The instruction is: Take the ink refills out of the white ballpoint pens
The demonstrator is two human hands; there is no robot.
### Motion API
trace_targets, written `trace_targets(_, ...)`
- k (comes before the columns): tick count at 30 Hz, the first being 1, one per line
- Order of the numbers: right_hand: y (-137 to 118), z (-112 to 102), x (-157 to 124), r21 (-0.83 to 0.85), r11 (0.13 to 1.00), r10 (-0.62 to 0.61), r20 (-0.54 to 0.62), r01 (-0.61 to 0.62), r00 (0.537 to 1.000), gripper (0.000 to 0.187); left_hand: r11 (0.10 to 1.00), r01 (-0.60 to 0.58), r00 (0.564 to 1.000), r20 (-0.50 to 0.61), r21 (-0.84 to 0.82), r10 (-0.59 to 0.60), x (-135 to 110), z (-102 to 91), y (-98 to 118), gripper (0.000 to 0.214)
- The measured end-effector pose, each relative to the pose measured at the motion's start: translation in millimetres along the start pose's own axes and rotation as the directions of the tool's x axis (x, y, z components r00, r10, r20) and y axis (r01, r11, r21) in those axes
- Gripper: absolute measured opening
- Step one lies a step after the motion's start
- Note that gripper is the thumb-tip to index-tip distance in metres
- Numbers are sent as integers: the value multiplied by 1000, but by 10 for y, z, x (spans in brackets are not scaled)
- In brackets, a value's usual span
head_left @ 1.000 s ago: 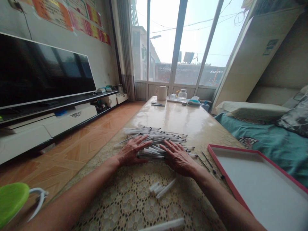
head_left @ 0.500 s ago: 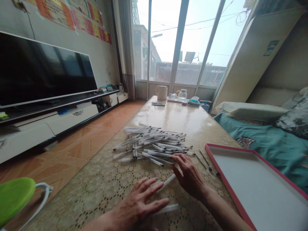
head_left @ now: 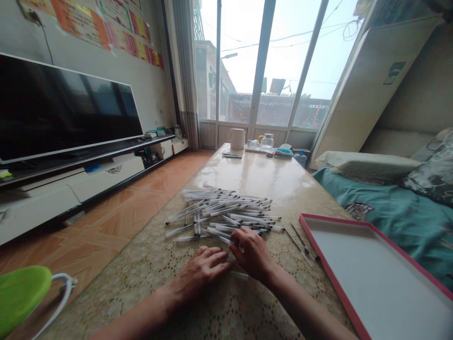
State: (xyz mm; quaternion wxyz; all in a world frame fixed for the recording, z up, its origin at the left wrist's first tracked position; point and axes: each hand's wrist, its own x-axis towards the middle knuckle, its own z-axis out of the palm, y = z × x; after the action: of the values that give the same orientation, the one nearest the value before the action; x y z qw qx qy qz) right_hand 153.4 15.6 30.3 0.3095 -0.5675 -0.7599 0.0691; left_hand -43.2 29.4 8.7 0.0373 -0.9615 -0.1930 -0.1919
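Note:
A heap of several white pen barrels (head_left: 226, 210) lies on the lace-covered table (head_left: 152, 283) in front of me. My left hand (head_left: 202, 273) rests flat on the cloth just below the heap, fingers stretched toward my right hand. My right hand (head_left: 250, 255) is curled at the heap's near edge, its fingertips pinched around a white pen barrel (head_left: 226, 240). A few thin dark pen refills (head_left: 300, 242) lie to the right of that hand, between it and the tray.
A shallow white tray with a red rim (head_left: 329, 274) sits at the table's right. A jug (head_left: 237, 138), a glass teapot (head_left: 268, 140) and small items stand at the far end. TV unit (head_left: 71, 179) left, bed (head_left: 406, 208) right, green stool (head_left: 21, 295) near left.
Both hands pulled back from the heap toward me, then came together; the loose barrels near the table's front are no longer seen, and my right hand has closed on one at the heap's edge.

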Motion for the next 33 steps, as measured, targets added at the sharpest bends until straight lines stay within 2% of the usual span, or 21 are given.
trace_targets(5, 85, -127, -143, 48, 998, 43, -44, -41, 998, 9, 996, 62, 996, -68, 67, -57, -114, 71, -146, 31)
trace_targets(8, 183, -228, -318, 123, 985, 130, -74, -120, 989, 13, 995, 82, 991, -112, 64, -74, -129, 103, -185, 30)
trace_targets(11, 279, -256, -477, 384, 889, 284, -34, -250, 958, 21, 995, 92, 988, -127, 46, -86, -88, 51, -159, 30)
trace_targets(14, 340, -242, -565, 560, 775, 350, 2, -292, 937, 27, 984, 176, 972, -159, 8, -173, -9, -92, -22, 31)
trace_targets(17, 362, -243, -588, 628, 727, 371, -18, -278, 929, 29, 933, 317, 922, -174, -169, -345, 70, -229, 243, 19)
trace_targets(19, 360, -257, -587, 663, 698, 380, -23, -271, 925, 29, 872, 347, 917, -72, -345, -393, 103, -251, 439, 13)
trace_targets(21, 353, -273, -584, 690, 671, 388, -14, -272, 922, 29, 806, 349, 921, 18, -478, -388, 122, -208, 587, 12)
trace_targets(24, 342, -298, -581, 709, 649, 381, 13, -277, 924, 28, 711, 358, 901, 25, -605, -433, 166, -88, 659, 18)
trace_targets(26, 334, -313, -583, 713, 647, 373, 15, -272, 928, 27, 609, 411, 845, 33, -678, -534, 227, -30, 626, 18)
trace_targets(28, 327, -318, -589, 718, 642, 368, 17, -267, 930, 26, 446, 461, 755, 76, -767, -651, 308, -2, 571, 14)
trace_targets(30, 322, -306, -594, 726, 631, 364, 37, -275, 931, 25, 219, 454, 665, 165, -864, -728, 385, 7, 526, 16)
trace_targets(33, 330, -253, -602, 724, 626, 340, 82, -291, 937, 24, -143, 311, 582, 307, -940, -753, 442, 26, 493, 33)
